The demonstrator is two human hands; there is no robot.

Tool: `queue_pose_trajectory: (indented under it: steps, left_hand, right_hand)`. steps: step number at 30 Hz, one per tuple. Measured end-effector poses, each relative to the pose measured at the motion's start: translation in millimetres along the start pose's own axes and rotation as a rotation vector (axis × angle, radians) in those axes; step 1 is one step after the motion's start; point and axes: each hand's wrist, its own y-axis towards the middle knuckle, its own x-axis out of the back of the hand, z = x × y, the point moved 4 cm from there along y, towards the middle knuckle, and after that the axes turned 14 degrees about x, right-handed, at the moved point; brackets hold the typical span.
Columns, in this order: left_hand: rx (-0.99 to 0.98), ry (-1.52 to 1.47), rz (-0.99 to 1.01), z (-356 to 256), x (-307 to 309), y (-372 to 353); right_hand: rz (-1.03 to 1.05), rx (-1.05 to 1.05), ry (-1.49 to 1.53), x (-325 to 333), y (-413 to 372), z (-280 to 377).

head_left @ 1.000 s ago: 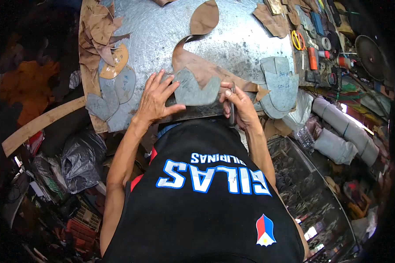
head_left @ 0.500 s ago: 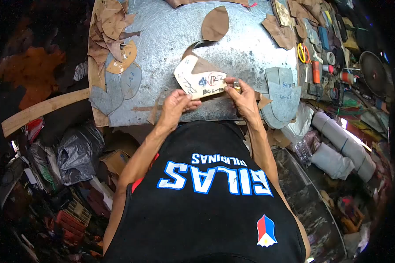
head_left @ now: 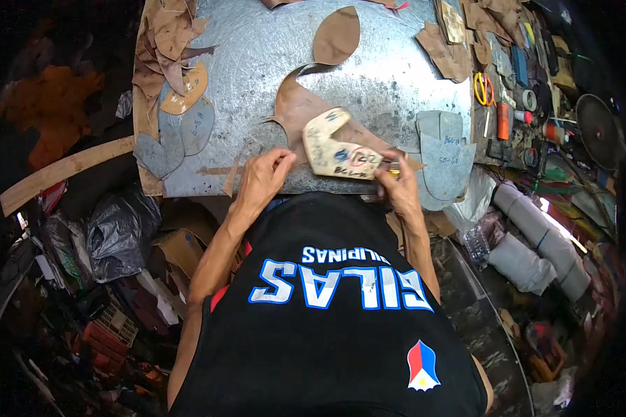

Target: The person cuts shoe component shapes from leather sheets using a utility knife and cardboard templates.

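Observation:
My right hand [head_left: 400,186] pinches the right end of a pale, C-shaped pattern template [head_left: 320,154] marked with handwriting and a red circle. Something shiny, gold and silver, shows at its fingers; I cannot make out if it is a ring or a tool. The template is tilted above a brown leather piece [head_left: 293,104] with a curved cut edge. Left of the template, apart from it, my left hand [head_left: 263,179] has its fingers curled in, with nothing visible in them. A leaf-shaped leather piece [head_left: 336,36] lies farther up the metal-topped table [head_left: 250,76].
Grey templates lie at the table's left [head_left: 167,149] and right [head_left: 446,156]. Leather scraps [head_left: 172,31] pile up at the far left. Yellow-and-orange scissors [head_left: 483,89] and an orange tube [head_left: 502,121] sit on the right. A wooden strip [head_left: 69,175] juts out left.
My left hand has let go of the template and moved slightly left. My right hand has brought the template down toward me and to the right, uncovering more leather.

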Motion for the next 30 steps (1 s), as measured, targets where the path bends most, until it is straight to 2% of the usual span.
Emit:
queue_pose_trajectory:
  steps: [1, 3, 4, 6, 8, 10, 14, 19, 23, 25, 26, 28, 30]
  left_hand:
    - [0.007, 0.002, 0.002, 3, 0, 3]
    - [-0.48, 0.374, -0.388, -10, 7, 4]
    - [-0.475, 0.377, -0.388, -11, 7, 9]
    - [-0.529, 0.537, -0.342, -18, 3, 20]
    - [-0.501, 0.576, -0.356, -11, 1, 34]
    - [-0.471, 0.619, -0.377, -6, 5, 51]
    - [-0.531, 0.668, -0.398, -12, 15, 86]
    - [-0.603, 0.786, -0.445, -39, 27, 140]
    - [-0.586, 0.73, -0.518, -55, 36, 164]
    - [-0.579, 0.41, -0.51, -71, 40, 169]
    - [-0.589, 0.412, -0.515, -81, 39, 172]
    - [-0.486, 0.127, -0.293, -93, 32, 181]
    - [-0.495, 0.099, -0.274, -100, 28, 195]
  right_hand:
    - [-0.094, 0.008, 0.028, 11, -1, -1]
    - [-0.243, 0.084, 0.085, 35, 1, 0]
    - [-0.312, 0.104, 0.119, 43, 3, 5]
    - [-0.301, 0.159, 0.146, 55, 14, -2]
    - [-0.287, 0.221, 0.176, 49, 18, 8]
    - [-0.177, 0.136, -0.025, 21, 21, 25]
    - [0.012, 0.115, -0.056, -20, 43, -6]
    - [0.053, 0.138, -0.277, -30, 61, -25]
    - [0.064, 0.193, -0.403, -31, 60, -18]
    - [0.057, 0.223, -0.406, -34, 59, -13]
    - [0.048, 0.243, -0.41, -36, 59, -10]
    - [0.064, 0.238, -0.398, -37, 58, -1]
    - [0.116, 0.211, -0.381, -36, 54, 4]
